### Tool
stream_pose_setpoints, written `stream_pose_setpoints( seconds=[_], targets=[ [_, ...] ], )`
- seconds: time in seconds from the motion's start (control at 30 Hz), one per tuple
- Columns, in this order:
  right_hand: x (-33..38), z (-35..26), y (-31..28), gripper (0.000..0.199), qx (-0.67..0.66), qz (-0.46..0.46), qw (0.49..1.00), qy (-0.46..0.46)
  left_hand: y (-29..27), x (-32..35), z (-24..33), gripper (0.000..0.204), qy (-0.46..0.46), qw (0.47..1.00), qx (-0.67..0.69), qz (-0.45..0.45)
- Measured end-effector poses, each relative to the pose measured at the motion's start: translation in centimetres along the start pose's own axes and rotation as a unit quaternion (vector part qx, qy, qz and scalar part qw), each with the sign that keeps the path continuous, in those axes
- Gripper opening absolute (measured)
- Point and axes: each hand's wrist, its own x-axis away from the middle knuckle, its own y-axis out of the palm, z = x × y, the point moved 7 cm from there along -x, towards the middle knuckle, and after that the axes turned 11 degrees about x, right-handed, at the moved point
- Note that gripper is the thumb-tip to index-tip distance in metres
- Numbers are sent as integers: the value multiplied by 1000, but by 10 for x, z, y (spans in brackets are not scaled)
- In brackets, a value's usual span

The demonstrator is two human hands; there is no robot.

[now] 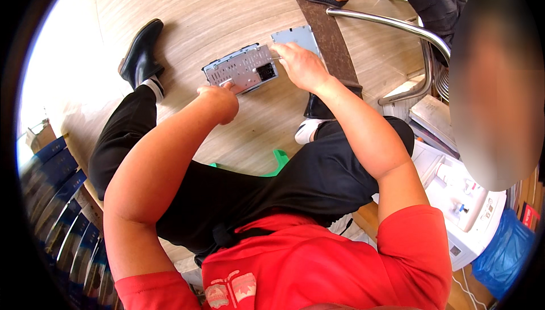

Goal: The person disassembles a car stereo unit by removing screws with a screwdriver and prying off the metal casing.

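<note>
Two hands on a grey perforated metal electronics chassis (241, 68) | left hand (218, 95) closed, steadying its near edge | right hand (300, 63) pinching its far corner, holding it above the wooden floor (227, 3) | loose flat grey metal cover plate (298, 36) lies behind.

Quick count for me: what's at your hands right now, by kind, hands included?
Hands: 2, the left hand and the right hand
Grey metal electronics chassis: 1
Flat grey metal cover plate: 1
Total: 4
</note>
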Motion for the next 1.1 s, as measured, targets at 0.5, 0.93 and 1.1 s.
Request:
stream_pose_setpoints(
  seconds=[0.5,0.93,1.1],
  targets=[
    [8,-9,-4,21,22,15,998,-52,14,-7,3,84,-4,1000,-6,-2],
    [1,15,11,12,37,-7,999,23,36,-92,-16,59,170,977,-90,90],
    [5,20,7,11,22,-9,999,44,85,-196,-54,55,324,836,-443,14]
  ],
)
